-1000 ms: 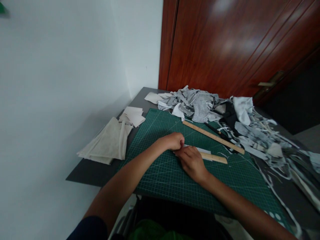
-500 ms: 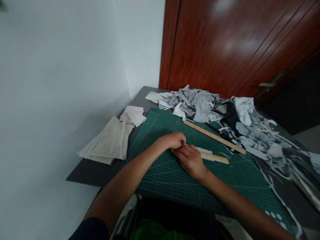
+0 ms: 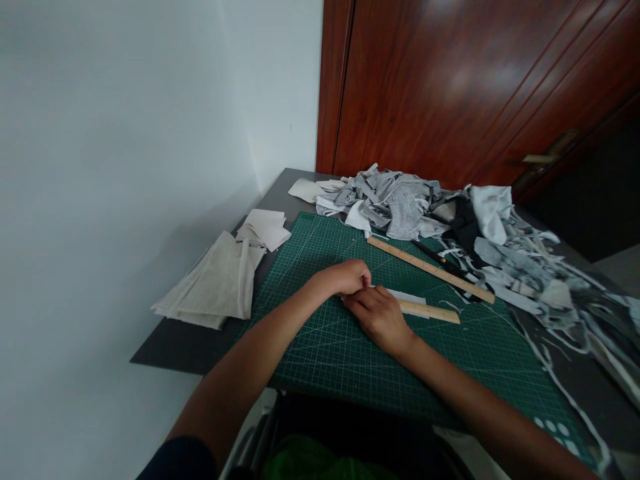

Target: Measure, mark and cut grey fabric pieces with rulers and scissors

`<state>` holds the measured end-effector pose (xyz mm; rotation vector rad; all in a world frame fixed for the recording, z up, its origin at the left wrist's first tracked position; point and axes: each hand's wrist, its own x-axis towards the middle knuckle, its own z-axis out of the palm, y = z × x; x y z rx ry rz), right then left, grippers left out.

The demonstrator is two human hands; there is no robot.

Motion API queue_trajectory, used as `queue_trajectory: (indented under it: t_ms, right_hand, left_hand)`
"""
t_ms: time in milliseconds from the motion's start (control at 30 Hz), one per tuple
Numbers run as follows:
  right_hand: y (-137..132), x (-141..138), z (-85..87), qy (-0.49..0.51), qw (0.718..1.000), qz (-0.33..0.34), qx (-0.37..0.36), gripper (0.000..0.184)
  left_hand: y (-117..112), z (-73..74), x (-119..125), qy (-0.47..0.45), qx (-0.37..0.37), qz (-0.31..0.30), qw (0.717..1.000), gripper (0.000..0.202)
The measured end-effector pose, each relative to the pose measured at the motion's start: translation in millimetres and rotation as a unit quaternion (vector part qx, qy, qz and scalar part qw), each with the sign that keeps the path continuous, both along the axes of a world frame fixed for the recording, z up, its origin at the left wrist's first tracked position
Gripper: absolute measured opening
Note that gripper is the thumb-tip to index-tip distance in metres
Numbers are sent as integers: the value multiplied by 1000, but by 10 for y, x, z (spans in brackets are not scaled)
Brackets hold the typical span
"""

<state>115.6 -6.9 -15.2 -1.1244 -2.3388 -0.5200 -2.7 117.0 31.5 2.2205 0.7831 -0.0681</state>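
Note:
My left hand (image 3: 351,276) is closed in a pinch near the middle of the green cutting mat (image 3: 320,353). It meets the covered left end of a white fabric strip (image 3: 407,296); the fingertips are partly hidden. My right hand (image 3: 381,320) lies over the strip and a wooden ruler (image 3: 435,312), its fingers bent and pressed together down on them. The ruler rests on top of the strip and sticks out to the right. Both hands touch, with the right one nearer my body.
Farther back lies a second wooden ruler (image 3: 430,269), with black-handled scissors (image 3: 450,267) beside it. Grey and white fabric scraps (image 3: 400,203) pile along the back and right. Stacked cream fabric pieces (image 3: 213,283) and pale pieces (image 3: 265,229) sit left, by the wall.
The view has shifted very slightly. Both hands keep almost the same pose over the strip and ruler.

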Motion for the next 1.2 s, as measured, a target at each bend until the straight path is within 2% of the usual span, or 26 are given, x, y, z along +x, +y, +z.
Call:
queue_trajectory:
  t_ms: [167,367,600,967,1200]
  right_hand:
    - [-17,-33,-1,-34,999,-26,-23,22]
    - [-55,-66,24,-54,997,-52,-15,21]
    - [-130,-6,37,-67,994,-78,-31,21]
    - [-265,95,118,-79,989,-113,-60,24]
    - [-206,166,97,-79,993,-73,-44,20]
  left_hand:
    - [-1,23,-7,6,-6,-4,1000,29]
    - [-29,50,2,18,-10,16,1000,28]
    - [-40,60,4,16,-22,8,1000,24]
    - [-25,48,8,31,20,-11,999,14]
    - [-56,78,7,30,45,-21,998,14]
